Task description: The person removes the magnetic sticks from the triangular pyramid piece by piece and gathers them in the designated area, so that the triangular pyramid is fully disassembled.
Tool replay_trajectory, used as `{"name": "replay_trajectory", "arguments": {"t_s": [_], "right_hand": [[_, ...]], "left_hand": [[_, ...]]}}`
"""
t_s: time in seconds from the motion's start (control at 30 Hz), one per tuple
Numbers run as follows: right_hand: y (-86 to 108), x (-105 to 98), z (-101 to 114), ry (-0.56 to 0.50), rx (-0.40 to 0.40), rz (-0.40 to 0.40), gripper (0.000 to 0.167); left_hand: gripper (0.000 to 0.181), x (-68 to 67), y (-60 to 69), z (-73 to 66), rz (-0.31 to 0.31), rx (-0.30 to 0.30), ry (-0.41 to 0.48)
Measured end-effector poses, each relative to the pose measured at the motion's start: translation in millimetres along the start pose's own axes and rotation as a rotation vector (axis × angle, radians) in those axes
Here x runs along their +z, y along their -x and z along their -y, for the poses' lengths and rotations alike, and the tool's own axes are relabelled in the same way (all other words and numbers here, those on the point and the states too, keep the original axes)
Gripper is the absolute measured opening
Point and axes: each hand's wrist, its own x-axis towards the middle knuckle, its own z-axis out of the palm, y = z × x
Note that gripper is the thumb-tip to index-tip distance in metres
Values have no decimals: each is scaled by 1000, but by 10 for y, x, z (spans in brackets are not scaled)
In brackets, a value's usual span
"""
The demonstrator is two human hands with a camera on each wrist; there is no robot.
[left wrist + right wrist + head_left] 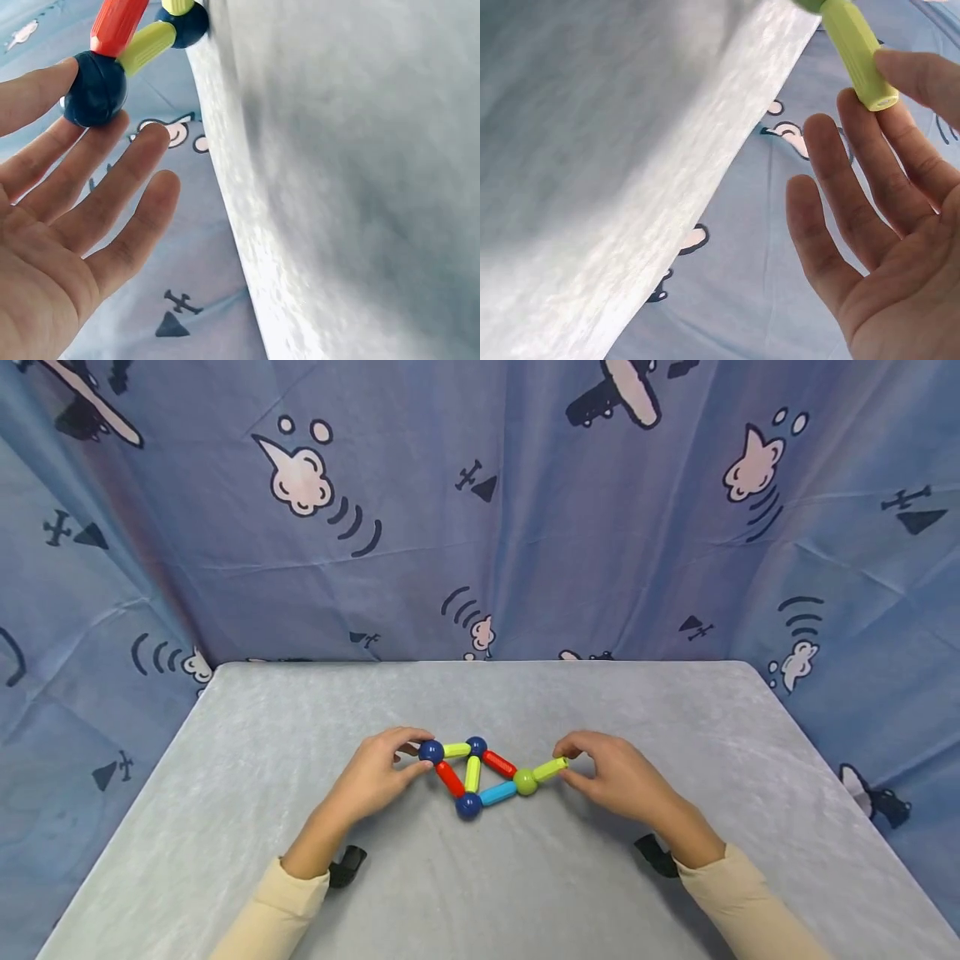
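Observation:
A flat shape of coloured rods and balls is held between both hands above the table. My left hand (378,777) pinches a dark blue ball (431,752) at its left corner, between thumb and fingertips. From that ball run a red rod (450,779) and a yellow-green rod (456,750), each to another blue ball. Another red rod (498,764) and a light blue rod (498,793) meet at a green ball (526,782). My right hand (618,774) pinches the free end of a yellow-green rod (859,56) that sticks out from the green ball.
A pale grey cloth covers the table (300,710). Behind and beside it hangs a blue curtain (420,593) with printed airplanes and clouds. Black straps (347,866) sit at both wrists, below beige sleeves (281,902).

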Motion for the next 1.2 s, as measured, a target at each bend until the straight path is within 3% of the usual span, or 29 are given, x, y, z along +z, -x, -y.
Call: {"name": "replay_trajectory", "arguments": {"t_s": [0.4, 0.77, 1.0, 1.2], "right_hand": [[54, 119, -220, 23, 19, 87, 22], [51, 164, -328, 40, -4, 140, 21], [49, 136, -337, 45, -7, 163, 23], [-55, -13, -190, -38, 4, 135, 33]], "left_hand": [[29, 12, 62, 157, 62, -75, -77], [30, 105, 32, 146, 90, -116, -195], [33, 121, 43, 144, 85, -104, -180], [29, 121, 30, 124, 51, -83, -173]]}}
